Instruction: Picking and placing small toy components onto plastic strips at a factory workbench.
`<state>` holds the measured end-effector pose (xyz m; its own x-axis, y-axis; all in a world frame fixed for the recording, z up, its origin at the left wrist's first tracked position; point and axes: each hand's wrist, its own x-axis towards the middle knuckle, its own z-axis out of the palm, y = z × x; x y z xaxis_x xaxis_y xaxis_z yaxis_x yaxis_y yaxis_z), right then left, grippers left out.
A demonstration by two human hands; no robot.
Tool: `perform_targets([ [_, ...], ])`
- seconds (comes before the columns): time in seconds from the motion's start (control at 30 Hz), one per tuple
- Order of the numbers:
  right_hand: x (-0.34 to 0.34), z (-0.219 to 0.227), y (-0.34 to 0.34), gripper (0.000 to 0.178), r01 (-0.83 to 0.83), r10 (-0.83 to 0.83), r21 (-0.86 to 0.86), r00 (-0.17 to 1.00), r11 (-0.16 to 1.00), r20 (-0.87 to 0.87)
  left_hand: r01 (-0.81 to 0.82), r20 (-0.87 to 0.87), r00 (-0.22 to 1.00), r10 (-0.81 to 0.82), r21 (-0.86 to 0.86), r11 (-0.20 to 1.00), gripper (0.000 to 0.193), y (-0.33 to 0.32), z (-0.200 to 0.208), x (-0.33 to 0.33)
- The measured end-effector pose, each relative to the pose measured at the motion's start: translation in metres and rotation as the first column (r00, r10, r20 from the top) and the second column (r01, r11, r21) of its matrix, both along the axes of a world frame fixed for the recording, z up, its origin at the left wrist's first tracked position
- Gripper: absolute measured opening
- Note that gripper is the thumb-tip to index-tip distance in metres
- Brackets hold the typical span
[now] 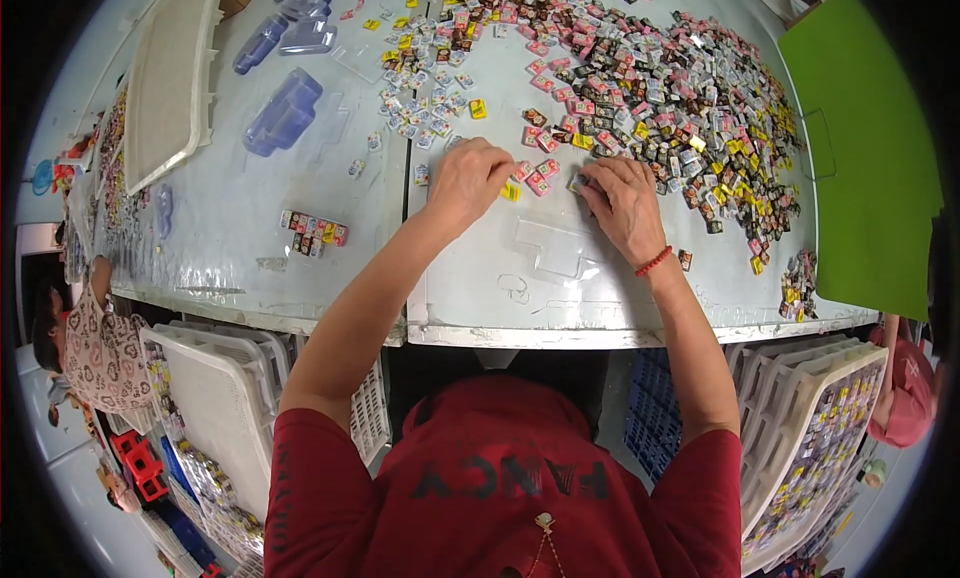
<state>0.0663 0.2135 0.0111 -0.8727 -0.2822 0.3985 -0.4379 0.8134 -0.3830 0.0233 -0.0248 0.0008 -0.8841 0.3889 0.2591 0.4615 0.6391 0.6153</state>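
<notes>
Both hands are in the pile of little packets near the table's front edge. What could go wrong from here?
The left hand and right hand work close together, so a sweep could scatter the loose packets between them. The clear plastic tray in front is hard to see and might get knocked off the table.

The pale bench [300, 248] wore a glossy, wrinkled clear plastic sheet. The small square packets [640, 88], pink, yellow and dark, looked like shiny printed foil or plastic. The blue-tinted clear blister trays [285, 113] were smooth moulded plastic; the green board [865, 148] looked matt.
</notes>
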Motion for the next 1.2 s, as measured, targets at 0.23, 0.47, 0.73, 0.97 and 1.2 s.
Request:
perform_targets([
  [0.23,-0.042,0.002,-0.01,0.024,0.09,-0.062,0.316,0.993,0.945,-0.099,0.084,-0.088,0.993,-0.078,0.072,0.994,0.025,-0.006,0.009,0.024],
  [0.47,-0.048,0.009,-0.016,0.018,0.127,-0.14,0.478,0.99,0.869,-0.009,0.088,-0.045,0.995,-0.085,0.058,0.994,0.028,-0.016,0.003,0.018],
  [0.73,-0.03,0.013,-0.018,0.022,0.118,-0.125,0.066,0.984,0.991,0.125,0.293,0.025,0.956,-0.293,0.007,0.956,0.041,-0.012,0.002,-0.009],
  [0.97,-0.008,0.014,-0.029,0.016,0.157,-0.078,-0.191,0.928,0.969,0.364,0.34,-0.028,0.94,-0.34,0.033,0.94,0.032,0.002,-0.006,-0.008],
  [1.2,-0.002,-0.003,-0.022,0.017,0.068,-0.066,-0.033,0.996,0.997,0.055,0.275,-0.086,0.959,-0.271,0.044,0.96,0.025,0.003,-0.005,0.012],
])
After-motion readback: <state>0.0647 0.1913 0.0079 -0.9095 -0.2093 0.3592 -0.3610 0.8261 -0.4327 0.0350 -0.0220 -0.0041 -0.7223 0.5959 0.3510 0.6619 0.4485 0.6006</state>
